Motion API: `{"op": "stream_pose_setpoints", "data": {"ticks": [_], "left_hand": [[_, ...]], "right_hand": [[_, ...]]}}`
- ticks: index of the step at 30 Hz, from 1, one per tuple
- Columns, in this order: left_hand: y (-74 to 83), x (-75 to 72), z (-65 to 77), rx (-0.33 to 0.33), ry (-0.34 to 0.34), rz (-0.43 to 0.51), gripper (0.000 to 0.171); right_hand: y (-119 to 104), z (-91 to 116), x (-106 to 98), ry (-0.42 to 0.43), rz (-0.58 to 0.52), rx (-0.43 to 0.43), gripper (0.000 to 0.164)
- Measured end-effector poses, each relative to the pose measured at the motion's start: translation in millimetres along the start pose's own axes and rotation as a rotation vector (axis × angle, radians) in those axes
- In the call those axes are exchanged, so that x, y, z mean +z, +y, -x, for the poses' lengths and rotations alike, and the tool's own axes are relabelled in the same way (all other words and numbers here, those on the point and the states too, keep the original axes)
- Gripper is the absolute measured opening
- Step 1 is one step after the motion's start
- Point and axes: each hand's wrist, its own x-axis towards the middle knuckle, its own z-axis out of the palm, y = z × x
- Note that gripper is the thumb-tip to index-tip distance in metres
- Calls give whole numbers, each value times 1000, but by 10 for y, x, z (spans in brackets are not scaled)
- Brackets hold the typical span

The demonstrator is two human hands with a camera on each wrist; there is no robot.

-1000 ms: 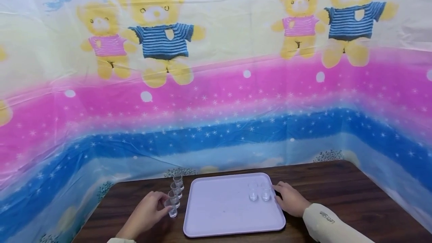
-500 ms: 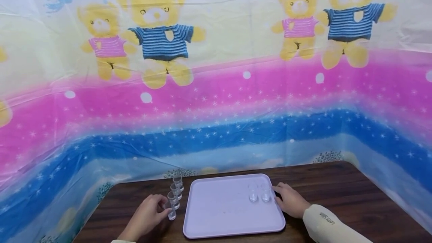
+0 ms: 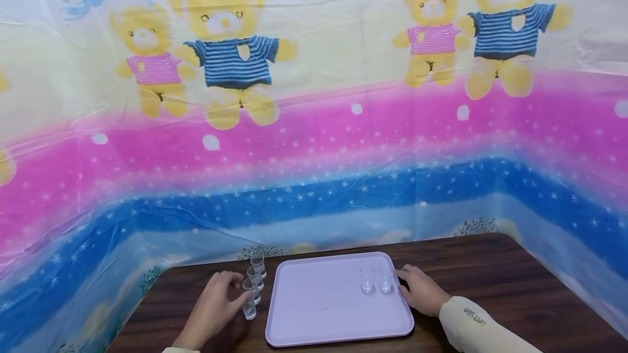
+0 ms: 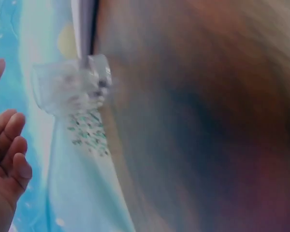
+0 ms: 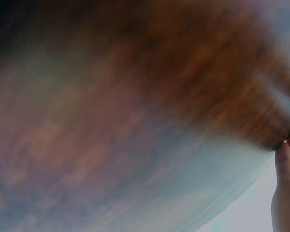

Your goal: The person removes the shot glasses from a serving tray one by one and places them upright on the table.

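Observation:
A row of several small clear shot glasses [image 3: 252, 294] stands on the table left of the tray. My left hand [image 3: 212, 306] is beside the nearest glass [image 3: 249, 312], its thumb close by the glass and its fingers spread apart from it. In the left wrist view, the loosely bent fingers [image 4: 14, 140] are away from a clear glass [image 4: 72, 84]. My right hand [image 3: 423, 290] is at the right rim of the pale lilac tray [image 3: 314, 336], fingertips right at the edge. Two more glasses [image 3: 367, 285] stand side by side on the tray's right part.
The tray lies on a dark wood-grain table [image 3: 471, 271]. Behind and around it hangs a printed cloth [image 3: 324, 189] with teddy bears and snowflakes. Most of the right wrist view is blurred.
The nearest glass in the left row has shifted slightly toward me. My left fingers have spread and come away from it. The right hand stays at the tray's edge.

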Motion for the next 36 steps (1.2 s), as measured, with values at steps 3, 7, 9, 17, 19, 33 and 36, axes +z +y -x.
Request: {"op": "stream_pose_setpoints", "data": {"ticks": [3, 7, 9, 17, 19, 33, 36], "left_hand": [[115, 15, -63, 49, 25, 21, 31], [275, 83, -150, 109, 19, 62, 29], [359, 130, -187, 136, 5, 65, 28], [673, 336, -314, 227, -76, 84, 35], [743, 405, -347, 270, -85, 103, 37], [1311, 761, -511, 344, -214, 187, 35], [1389, 809, -534, 349, -240, 194, 36]], "right_hand": [[5, 0, -1, 2, -2, -4, 40], [-7, 4, -3, -5, -5, 3, 40], [-12, 9, -5, -9, -4, 8, 40], [-24, 17, -24, -7, -3, 8, 40], [-20, 16, -27, -8, -4, 9, 39], [-39, 40, -42, -3, -9, 2, 38], [-25, 33, -36, -3, -10, -8, 38]]}}
